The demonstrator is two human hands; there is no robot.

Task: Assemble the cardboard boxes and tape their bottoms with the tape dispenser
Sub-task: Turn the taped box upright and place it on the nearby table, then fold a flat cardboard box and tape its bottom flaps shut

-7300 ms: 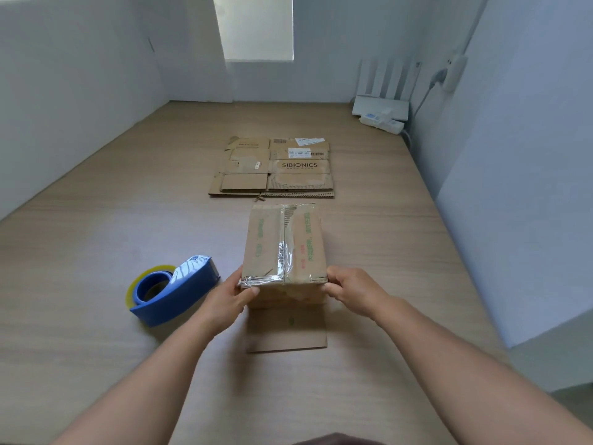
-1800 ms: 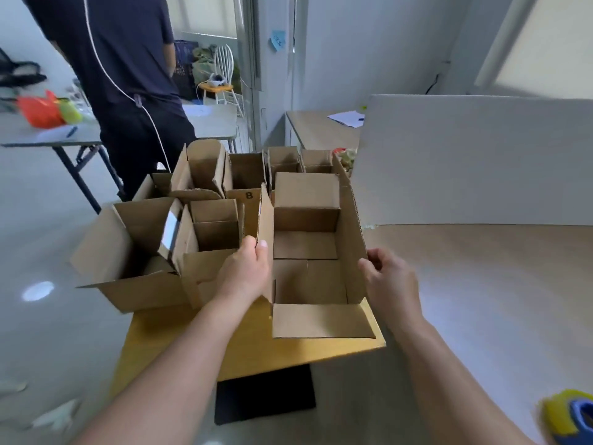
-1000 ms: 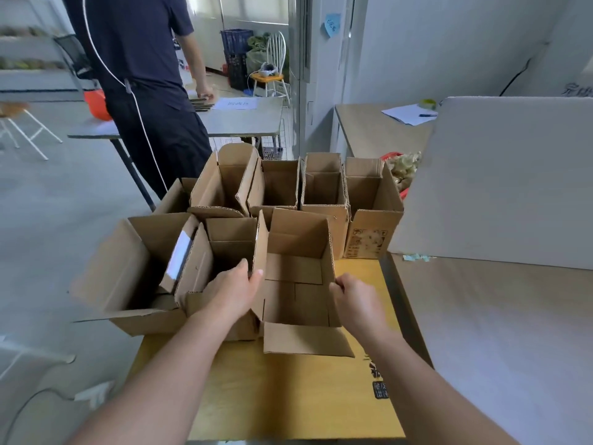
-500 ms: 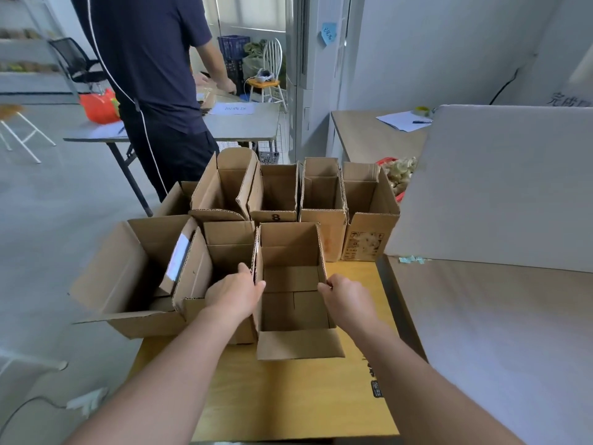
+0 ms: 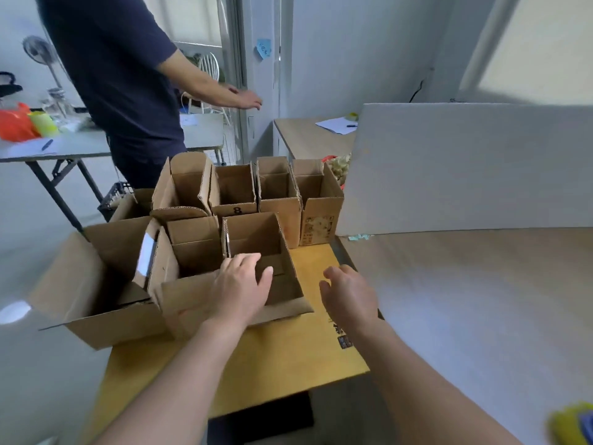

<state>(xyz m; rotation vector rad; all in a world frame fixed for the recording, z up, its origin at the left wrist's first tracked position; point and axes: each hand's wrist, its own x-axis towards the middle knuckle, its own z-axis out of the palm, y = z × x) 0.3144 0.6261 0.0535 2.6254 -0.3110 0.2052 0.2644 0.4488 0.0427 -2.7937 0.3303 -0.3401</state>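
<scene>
Lower right edge: one yellow-and-blue tape dispenser (image 5: 574,425), blurred, on the pale wood-grain table (image 5: 465,300), well apart from both hands. Centre: the left hand (image 5: 240,290) lies over the near rim of an open brown cardboard box (image 5: 253,236), fingers straight, grip slack; whether it touches the rim cannot be told. The right hand (image 5: 348,297) hovers just beside that box, fingers loosely curled, grip empty. The box stands upright on a small yellow-topped table (image 5: 272,354), near flap folded outward, its left wall against a neighbouring box (image 5: 192,248). Eight open cardboard boxes can be counted there: one large box (image 5: 67,284) at far left, two in the front row, four in the back row (image 5: 236,191), and one mostly hidden behind. Beyond: one upright white board (image 5: 465,168), one person in a dark shirt (image 5: 122,75), one grey folding table (image 5: 80,146), one wooden table with papers (image 5: 308,136), and a blue note (image 5: 263,49) on the door frame.
</scene>
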